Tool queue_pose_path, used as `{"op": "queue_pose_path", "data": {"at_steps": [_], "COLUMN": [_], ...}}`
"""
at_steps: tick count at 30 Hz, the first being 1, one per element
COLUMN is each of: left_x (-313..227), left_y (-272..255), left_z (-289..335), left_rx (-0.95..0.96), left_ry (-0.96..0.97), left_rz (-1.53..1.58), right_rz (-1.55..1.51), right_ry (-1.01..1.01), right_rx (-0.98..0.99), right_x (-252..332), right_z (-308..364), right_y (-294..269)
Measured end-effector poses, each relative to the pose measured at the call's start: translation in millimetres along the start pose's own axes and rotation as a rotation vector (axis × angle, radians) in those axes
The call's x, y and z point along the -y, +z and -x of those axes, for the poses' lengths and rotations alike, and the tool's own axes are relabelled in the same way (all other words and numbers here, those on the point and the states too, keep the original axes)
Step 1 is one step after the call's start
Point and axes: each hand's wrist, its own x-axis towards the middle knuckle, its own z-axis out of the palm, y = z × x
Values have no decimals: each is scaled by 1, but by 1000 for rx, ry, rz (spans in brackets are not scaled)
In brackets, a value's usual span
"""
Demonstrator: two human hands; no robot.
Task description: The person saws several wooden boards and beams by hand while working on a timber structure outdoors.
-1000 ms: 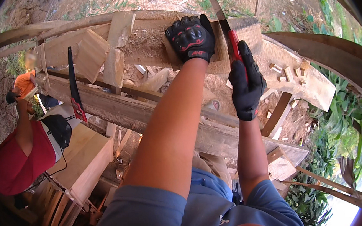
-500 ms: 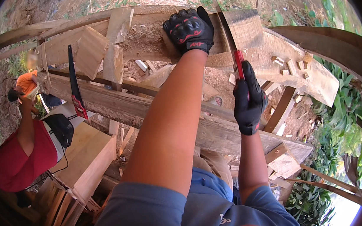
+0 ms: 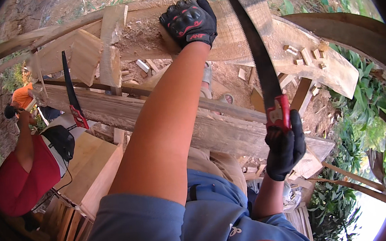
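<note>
My left hand, in a black glove with red trim, presses on a wooden board. Its fingers are curled over the board and the thumb sticks out to the right. My right hand, also gloved, is wrapped round the red handle of a handsaw. The long dark blade points away from me, its flat side showing and its toothed edge to the left. It crosses over the right part of the board; whether the teeth touch the wood I cannot tell.
Small wood offcuts lie on a wide plank to the right. A second handsaw stands at the left by a long beam. A person in a red shirt is near left, beside a wooden box; another wears orange.
My right hand has drawn the saw back toward me and a little right, and the blade has turned from edge-on to show its flat side. My left hand stays on the board.
</note>
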Motion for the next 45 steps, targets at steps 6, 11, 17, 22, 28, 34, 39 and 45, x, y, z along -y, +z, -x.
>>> {"op": "queue_pose_path", "data": {"at_steps": [6, 11, 17, 22, 28, 34, 39, 45], "left_x": [-1, -5, -3, -4, -4, -2, -2, -9], "left_y": [-10, -15, -21, -22, -21, -16, -5, -12], "left_z": [-1, -3, -3, -2, -1, 0, 1, -2], "left_rx": [56, 113, 104, 145, 116, 27, -89, 43], "left_ry": [11, 0, 15, -19, -4, 24, 62, 16], "left_rz": [-13, -21, 77, 53, 97, 104, 64, 45], "right_rz": [214, 454, 31, -75, -31, -13, 159, 169], "right_ry": [-161, -465, -186, -205, -330, -324, -510, -198], "right_rx": [-93, -31, 17, 143, 114, 151, 131, 198], "right_x": [23, -2, 22, 4, -13, -21, -33, -25], "right_z": [-37, -100, -130, -150, -156, -142, -133, -127], "right_y": [17, 56, 113, 160, 177, 168, 159, 144]}}
